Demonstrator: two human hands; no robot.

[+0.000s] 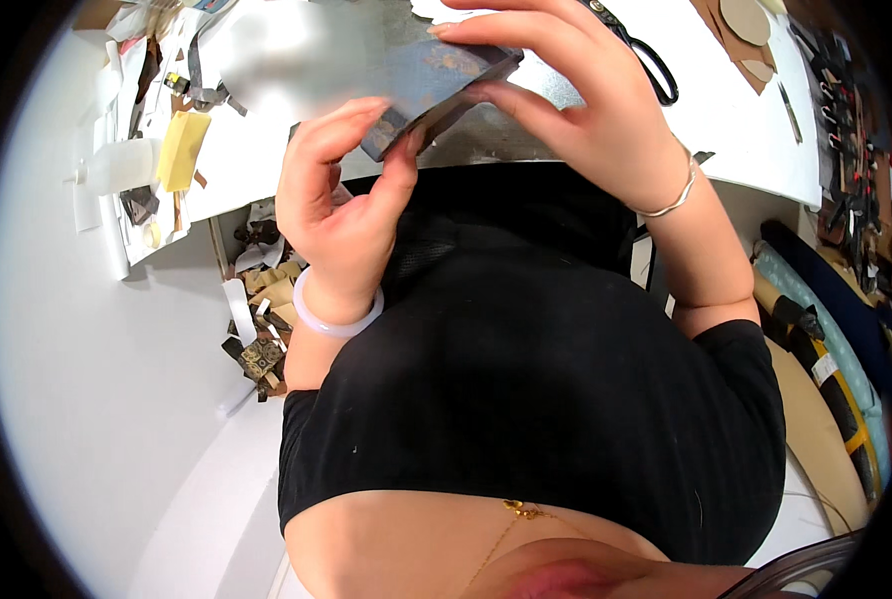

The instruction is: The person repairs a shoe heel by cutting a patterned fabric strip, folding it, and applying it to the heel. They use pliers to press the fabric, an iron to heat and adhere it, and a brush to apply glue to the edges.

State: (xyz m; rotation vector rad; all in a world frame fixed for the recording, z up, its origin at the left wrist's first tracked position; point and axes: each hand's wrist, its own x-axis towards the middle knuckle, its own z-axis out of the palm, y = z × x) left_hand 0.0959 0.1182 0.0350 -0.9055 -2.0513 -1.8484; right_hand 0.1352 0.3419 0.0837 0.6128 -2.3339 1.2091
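At the upper centre of the frame, the left hand (346,200) pinched the lower-left end of a flat dark patterned piece (431,82) and the right hand (591,105) gripped its right end, their fingers hiding parts of it. Beyond, black-handled scissors (656,72) lay on the white counter (756,140), upper right; a yellow block (183,150) touched a translucent bottle (121,166), upper left. Lower right, a roll bore a white label (825,367), too small to read.
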